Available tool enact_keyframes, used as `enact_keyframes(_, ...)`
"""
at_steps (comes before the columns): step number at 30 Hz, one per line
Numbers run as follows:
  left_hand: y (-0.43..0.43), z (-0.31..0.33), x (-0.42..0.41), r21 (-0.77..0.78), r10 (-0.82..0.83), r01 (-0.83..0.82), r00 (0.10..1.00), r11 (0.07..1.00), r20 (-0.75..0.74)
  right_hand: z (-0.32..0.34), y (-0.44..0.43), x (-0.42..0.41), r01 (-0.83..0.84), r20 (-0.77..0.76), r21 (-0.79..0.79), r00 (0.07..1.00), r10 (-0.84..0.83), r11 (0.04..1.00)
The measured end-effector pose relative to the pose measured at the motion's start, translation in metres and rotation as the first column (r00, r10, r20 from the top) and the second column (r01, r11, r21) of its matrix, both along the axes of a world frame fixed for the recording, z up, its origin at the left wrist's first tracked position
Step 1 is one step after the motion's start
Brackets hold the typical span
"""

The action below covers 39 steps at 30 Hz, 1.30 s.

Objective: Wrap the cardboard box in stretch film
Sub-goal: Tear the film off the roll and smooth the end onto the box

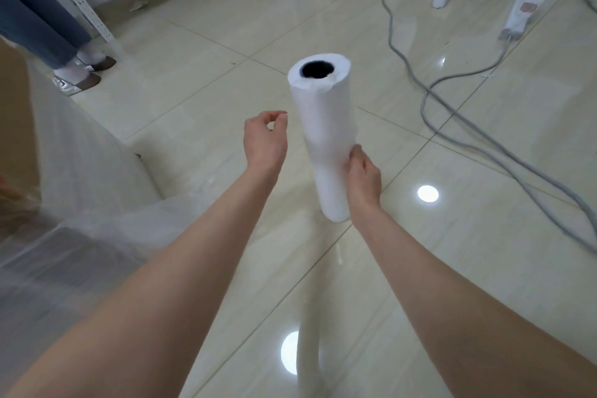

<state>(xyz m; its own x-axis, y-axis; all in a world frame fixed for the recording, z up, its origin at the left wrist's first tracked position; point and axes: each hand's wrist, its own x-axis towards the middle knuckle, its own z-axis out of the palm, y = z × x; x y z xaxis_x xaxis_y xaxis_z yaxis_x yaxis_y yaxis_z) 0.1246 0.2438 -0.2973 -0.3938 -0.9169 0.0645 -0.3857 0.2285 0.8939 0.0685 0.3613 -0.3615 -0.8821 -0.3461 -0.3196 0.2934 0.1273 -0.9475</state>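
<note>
White stretch film roll (323,126), right hand (363,178) gripping lower part; left hand (265,139) just beside, fingers curled, grasp unclear.

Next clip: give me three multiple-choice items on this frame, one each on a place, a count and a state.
1. Where do the power strips lie? A. floor, upper right B. a shelf C. a hand
2. How many power strips show? A. one B. two C. four
3. The film roll is: A. lying on the floor B. gripped by the right hand, in the air C. standing on a table
1 A: they lie among cables. 2 B: two white strips. 3 B: fingers curl round its lower part.
</note>
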Motion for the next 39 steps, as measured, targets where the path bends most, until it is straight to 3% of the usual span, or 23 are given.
enact_keyframes(3, 0.003, 0.002, -0.012, 0.11, -0.012, 0.018, 0.998, 0.994, -0.055, 0.01, 0.006, -0.022, -0.112, 0.0, 0.202, 0.993, 0.115, 0.973)
enact_keyframes(8, -0.004, 0.036, -0.012, 0.163, 0.035, -0.031, 0.999, 0.986, -0.024, 0.067, 0.007, -0.036, -0.076, -0.054, 0.074, 0.995, 0.08, 0.994)
enact_keyframes(12, -0.006, 0.096, -0.016, 0.211, 0.016, -0.011, 1.0, 0.978, -0.024, 0.132, 0.001, -0.037, -0.005, 0.08, -0.051, 0.997, 0.009, 0.999)
enact_keyframes(14, -0.004, 0.122, -0.021, 0.181, -0.002, 0.004, 1.0, 0.983, -0.011, 0.157, 0.002, -0.037, 0.009, 0.069, -0.052, 0.998, -0.006, 0.999)
enact_keyframes(17, 0.0, 0.151, -0.029, 0.063, -0.033, 0.032, 0.999, 0.997, 0.021, 0.185, 0.005, -0.037, -0.133, -0.014, 0.105, 0.991, 0.135, 0.986)
enact_keyframes(19, 0.003, 0.166, -0.032, 0.043, -0.089, 0.086, 0.992, 0.995, 0.092, 0.197, 0.006, -0.039, -0.302, -0.026, 0.355, 0.943, 0.332, 0.885)
enact_keyframes(21, 0.007, 0.175, -0.035, 0.053, -0.177, 0.169, 0.929, 0.984, 0.324, 0.204, 0.005, -0.038, -0.402, 0.01, 0.541, 0.881, 0.472, 0.738)
enact_keyframes(22, 0.012, 0.175, -0.035, 0.085, -0.236, 0.223, 0.843, 0.971, 0.483, 0.207, 0.004, -0.036, -0.405, 0.028, 0.577, 0.877, 0.479, 0.709)
enact_keyframes(24, 0.025, 0.171, -0.033, 0.211, -0.356, 0.293, 0.65, 0.933, 0.671, 0.212, 0.003, -0.035, -0.415, 0.117, 0.528, 0.9, 0.421, 0.741)
enact_keyframes(25, 0.031, 0.169, -0.032, 0.256, -0.386, 0.292, 0.616, 0.921, 0.686, 0.214, 0.001, -0.036, -0.415, 0.181, 0.489, 0.909, 0.377, 0.767)
enact_keyframes(29, 0.033, 0.166, -0.034, 0.328, -0.365, 0.188, 0.672, 0.926, 0.645, 0.218, -0.008, -0.043, -0.472, 0.254, 0.555, 0.88, 0.401, 0.685)
enact_keyframes(39, 0.03, 0.176, -0.048, 0.466, -0.34, 0.031, 0.726, 0.884, 0.597, 0.224, -0.02, -0.054, -0.515, 0.311, 0.598, 0.855, 0.414, 0.615)
